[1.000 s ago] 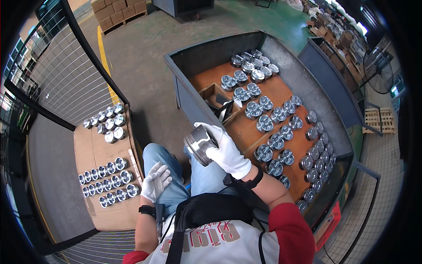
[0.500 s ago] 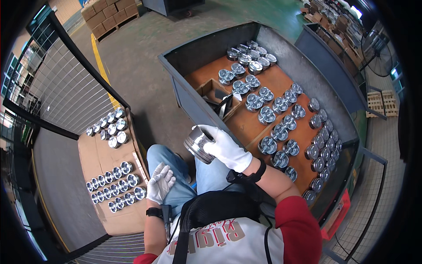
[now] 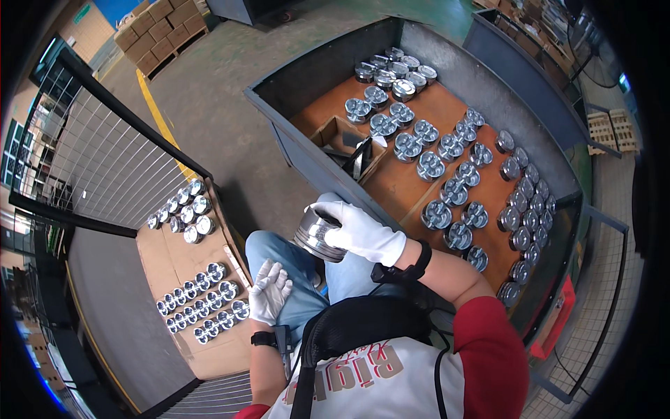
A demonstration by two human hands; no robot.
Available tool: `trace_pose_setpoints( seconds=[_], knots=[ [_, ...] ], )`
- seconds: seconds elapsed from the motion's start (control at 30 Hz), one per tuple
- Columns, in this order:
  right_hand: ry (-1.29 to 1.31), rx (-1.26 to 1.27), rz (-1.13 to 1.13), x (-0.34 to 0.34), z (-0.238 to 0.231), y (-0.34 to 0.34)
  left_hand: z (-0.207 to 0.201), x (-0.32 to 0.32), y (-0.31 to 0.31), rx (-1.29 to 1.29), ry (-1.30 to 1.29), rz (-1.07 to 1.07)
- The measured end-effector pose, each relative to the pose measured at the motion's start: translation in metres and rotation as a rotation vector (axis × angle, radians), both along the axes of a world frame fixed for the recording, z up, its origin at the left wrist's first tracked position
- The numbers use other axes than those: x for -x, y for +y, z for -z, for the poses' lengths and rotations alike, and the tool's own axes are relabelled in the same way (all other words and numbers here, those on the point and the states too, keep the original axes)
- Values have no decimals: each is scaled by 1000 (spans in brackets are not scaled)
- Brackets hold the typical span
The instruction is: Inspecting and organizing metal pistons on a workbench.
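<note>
Right hand clasps piston | left hand loosely open, empty | step: apparently one-handed handling | next move calls for secure grip

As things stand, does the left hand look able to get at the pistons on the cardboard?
Probably yes: the left hand looks empty, and nothing visible stands between it and the nearest piston there.

I'm seeing white gloves on the right hand and left hand, a black wristband at right, another black band at left beside a grey block. Nearer, red sleeves join a pale grey shirt with red-and-tan lettering, crossed by a black cord; there's black padding, then light blue jeans farther off.
</note>
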State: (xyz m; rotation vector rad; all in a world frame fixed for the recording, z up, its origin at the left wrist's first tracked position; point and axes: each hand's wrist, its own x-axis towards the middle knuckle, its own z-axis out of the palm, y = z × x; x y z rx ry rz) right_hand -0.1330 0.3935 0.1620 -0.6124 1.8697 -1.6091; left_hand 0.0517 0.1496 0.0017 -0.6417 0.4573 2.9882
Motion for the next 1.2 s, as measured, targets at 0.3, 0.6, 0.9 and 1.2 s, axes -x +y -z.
trace_pose_setpoints(
  seconds=[0.3,0.6,0.9,1.2],
  knots=[
    [72,-55,-81,2,3,-4,2,-2,-2,20,0,21],
    [70,-82,-92,0,-7,-2,2,-2,-2,14,-9,17],
    [-14,-57,-106,-1,-2,-4,0,-2,0,15,0,4],
    [-46,-52,-140,-2,0,-5,0,-1,-1,10,-7,11]
  ],
)
